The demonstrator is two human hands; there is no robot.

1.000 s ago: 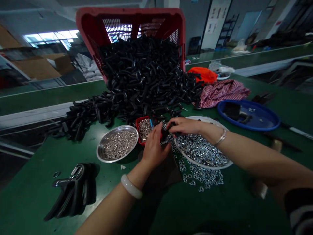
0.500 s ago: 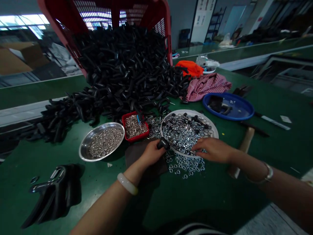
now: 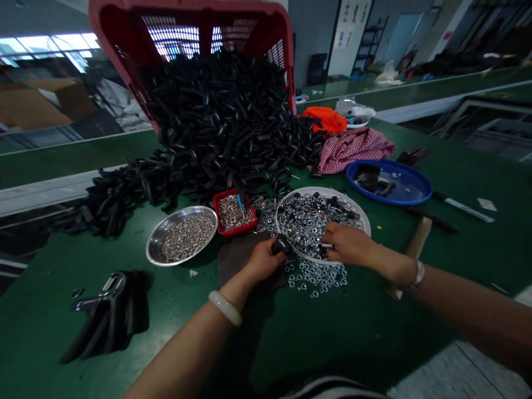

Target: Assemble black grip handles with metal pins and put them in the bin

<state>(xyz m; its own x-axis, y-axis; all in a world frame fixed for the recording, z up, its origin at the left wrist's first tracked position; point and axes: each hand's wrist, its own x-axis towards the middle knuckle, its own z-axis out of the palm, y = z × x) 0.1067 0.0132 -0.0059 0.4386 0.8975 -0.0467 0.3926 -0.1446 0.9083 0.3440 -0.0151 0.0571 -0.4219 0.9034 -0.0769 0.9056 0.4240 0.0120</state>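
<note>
My left hand (image 3: 264, 260) is closed around a small black plastic part (image 3: 281, 245), held over a dark flat pad (image 3: 233, 257). My right hand (image 3: 348, 244) reaches into a round white tray (image 3: 366, 224) heaped with metal nuts, rings and some black pieces. Its fingers are curled down at the near side of the pile; their tips are partly hidden, and a silvery ridged band shows by one finger. Loose metal nuts (image 3: 318, 277) lie in front of the tray. Left of the pad are a red box (image 3: 233, 233) of small metal pins and a steel bowl (image 3: 153, 252) of small metal pieces.
A tipped red basket (image 3: 93, 22) spills a large heap of black curved parts (image 3: 224, 111) across the back. Several black handles (image 3: 112, 316) lie front left. On the right are a hammer (image 3: 418, 238), a blue tray (image 3: 409, 188) and a checked cloth (image 3: 353, 147).
My right hand has shifted slightly left and its fingers have curled down into the metal pieces. My left hand still holds the black part. The whole view has shifted a little.
</note>
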